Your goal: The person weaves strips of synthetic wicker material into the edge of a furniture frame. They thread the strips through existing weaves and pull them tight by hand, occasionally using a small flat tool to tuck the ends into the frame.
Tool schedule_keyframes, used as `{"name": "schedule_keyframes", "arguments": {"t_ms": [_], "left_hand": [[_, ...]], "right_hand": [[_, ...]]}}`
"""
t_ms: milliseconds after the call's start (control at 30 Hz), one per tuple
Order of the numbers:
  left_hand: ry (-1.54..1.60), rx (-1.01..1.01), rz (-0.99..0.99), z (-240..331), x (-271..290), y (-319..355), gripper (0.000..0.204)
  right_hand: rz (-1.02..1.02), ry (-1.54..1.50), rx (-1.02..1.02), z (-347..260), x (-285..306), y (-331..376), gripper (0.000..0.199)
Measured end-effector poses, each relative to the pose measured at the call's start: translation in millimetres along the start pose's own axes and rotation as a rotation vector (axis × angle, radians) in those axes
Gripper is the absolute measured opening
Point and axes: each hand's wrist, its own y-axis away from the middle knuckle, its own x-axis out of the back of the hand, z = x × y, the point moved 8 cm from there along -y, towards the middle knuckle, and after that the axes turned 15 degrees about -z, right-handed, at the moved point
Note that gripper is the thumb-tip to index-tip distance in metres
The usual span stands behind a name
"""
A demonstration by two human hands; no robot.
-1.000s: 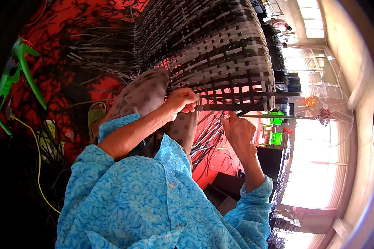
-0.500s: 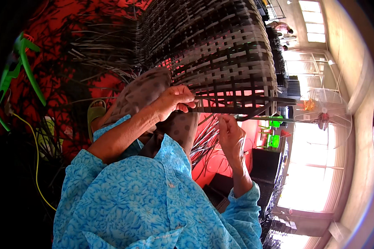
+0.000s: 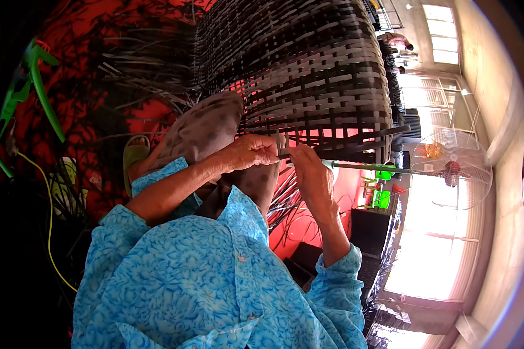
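A dark woven panel [image 3: 320,87] of flat strips, with an open lattice toward its near edge, rises beyond my knees. In front of that edge my left hand [image 3: 251,153] is closed in a pinch on a dark flat strip [image 3: 283,156]. My right hand [image 3: 310,168] meets it from the right, its fingertips closed on the same strip. A short piece of the strip shows between the hands; the rest is hidden by the fingers. Another loose strip end [image 3: 393,132] sticks out past the panel's right edge.
Strips lie over the red floor [image 3: 148,123] at left, and a bundle of strips [image 3: 282,203] hangs below my hands. A green plastic frame [image 3: 43,93] and yellow cord [image 3: 51,221] are at far left. Right are a fan [image 3: 451,166], green seats [image 3: 382,199] and a distant person [image 3: 396,41].
My right hand has moved left and slightly up, to meet my left hand. The left hand has shifted a little lower. The long strip loop at the right hand is no longer seen there.
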Motion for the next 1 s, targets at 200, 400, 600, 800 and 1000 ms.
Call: {"name": "schedule_keyframes", "arguments": {"t_ms": [200,400,600,800,1000], "left_hand": [[0.282,0.041,0.079,-15,9,-1,0.017],[0.338,0.124,0.082,-16,6,-19,0.032],[0.45,0.156,0.021,-28,1,-34,0.02],[0.583,0.081,0.014,-39,-5,-34,0.02],[0.328,0.16,0.081,-46,12,-40,0.014]], "right_hand": [[0.038,-0.069,-0.016,1,3,-3,0.016],[0.19,-0.178,-0.133,6,0,-10,0.021],[0.128,0.081,-0.227,5,-3,-20,0.013],[-0.006,0.18,-0.272,9,-10,-35,0.014],[0.073,0.074,-0.206,16,-9,-30,0.018]]}}
